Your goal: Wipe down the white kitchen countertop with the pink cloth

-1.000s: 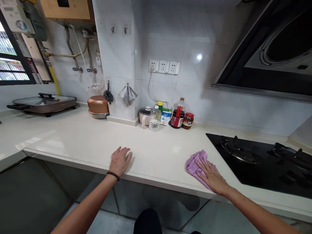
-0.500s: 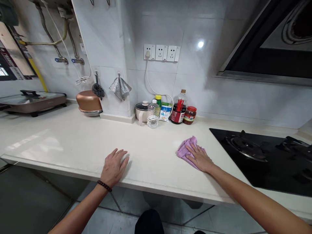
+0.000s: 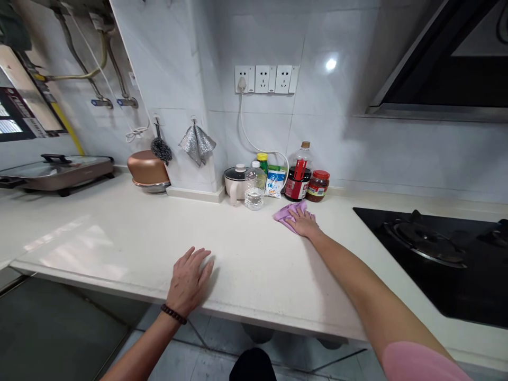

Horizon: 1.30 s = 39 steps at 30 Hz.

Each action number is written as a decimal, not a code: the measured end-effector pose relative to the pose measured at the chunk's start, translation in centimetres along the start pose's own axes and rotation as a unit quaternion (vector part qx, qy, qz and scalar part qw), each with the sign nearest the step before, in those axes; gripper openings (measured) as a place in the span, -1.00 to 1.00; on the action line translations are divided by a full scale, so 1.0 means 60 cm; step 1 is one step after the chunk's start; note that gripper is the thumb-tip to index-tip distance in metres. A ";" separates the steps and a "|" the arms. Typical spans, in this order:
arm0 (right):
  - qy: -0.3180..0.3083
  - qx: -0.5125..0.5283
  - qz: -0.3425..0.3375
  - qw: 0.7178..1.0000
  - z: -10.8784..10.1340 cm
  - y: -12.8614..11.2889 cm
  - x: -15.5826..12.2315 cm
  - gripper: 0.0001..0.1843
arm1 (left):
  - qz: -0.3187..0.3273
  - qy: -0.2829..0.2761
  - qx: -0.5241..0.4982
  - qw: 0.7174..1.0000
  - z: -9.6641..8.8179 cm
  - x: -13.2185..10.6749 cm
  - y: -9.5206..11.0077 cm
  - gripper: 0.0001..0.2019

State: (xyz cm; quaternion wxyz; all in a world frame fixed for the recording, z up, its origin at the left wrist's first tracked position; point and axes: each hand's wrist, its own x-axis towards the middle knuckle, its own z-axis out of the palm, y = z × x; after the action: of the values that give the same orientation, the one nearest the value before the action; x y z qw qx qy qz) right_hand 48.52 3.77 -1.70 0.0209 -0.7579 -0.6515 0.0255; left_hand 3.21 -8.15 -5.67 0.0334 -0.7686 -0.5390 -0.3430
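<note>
A crumpled purple cloth (image 3: 284, 212) lies on the white countertop (image 3: 138, 241), close to the bottles and jars by the wall. My right hand (image 3: 305, 224) is pressed down on it and holds it against the surface; the fingers curve over the fabric. My left hand (image 3: 189, 280), with a dark beaded bracelet (image 3: 173, 314) at the wrist, hovers at or rests on the counter near its front edge. Its fingers are apart and hold nothing. Whether the left palm touches the counter I cannot tell.
Along the wall stand a small pot (image 3: 233, 186), a clear plastic bottle (image 3: 254, 189), a white-blue packet (image 3: 274, 182), a dark sauce bottle (image 3: 297, 182) and a red-lidded jar (image 3: 317, 186). A black gas hob (image 3: 420, 259) is at right, an electric pan (image 3: 59, 172) at left.
My right hand has slid the purple cloth away from me and to the left, toward the bottles. The left hand has stayed nearly in place. The view has shifted slightly.
</note>
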 end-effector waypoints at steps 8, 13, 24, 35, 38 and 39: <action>0.003 0.004 0.006 1.000 -0.008 -0.026 -0.034 -0.14 | -0.029 0.005 0.005 1.000 -0.001 0.006 0.004 -0.60; -0.007 -0.006 -0.048 0.999 -0.007 -0.047 -0.102 -0.13 | -0.045 -0.004 0.010 0.999 -0.003 0.009 0.008 -0.59; -0.060 0.039 -0.186 0.980 -0.003 -0.070 -0.296 -0.11 | -0.045 -0.019 0.025 0.998 -0.009 0.011 0.018 -0.60; -0.086 0.060 -0.243 0.964 -0.005 -0.069 -0.322 -0.13 | -0.008 -0.006 0.008 1.000 0.000 0.005 0.009 -0.57; -0.087 0.051 -0.242 0.965 -0.007 -0.080 -0.275 -0.12 | -0.005 -0.008 0.006 1.000 -0.002 0.004 0.009 -0.57; -0.086 0.046 -0.238 0.966 -0.007 -0.085 -0.255 -0.12 | -0.004 -0.009 0.004 1.000 -0.004 0.003 0.010 -0.58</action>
State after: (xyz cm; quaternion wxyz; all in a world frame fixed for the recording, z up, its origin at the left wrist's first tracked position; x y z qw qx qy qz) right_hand 41.19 -10.60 -0.78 0.0053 -0.5741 -0.8106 0.1153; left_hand 3.62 -8.34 -5.20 0.0305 -0.7692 -0.5441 -0.3338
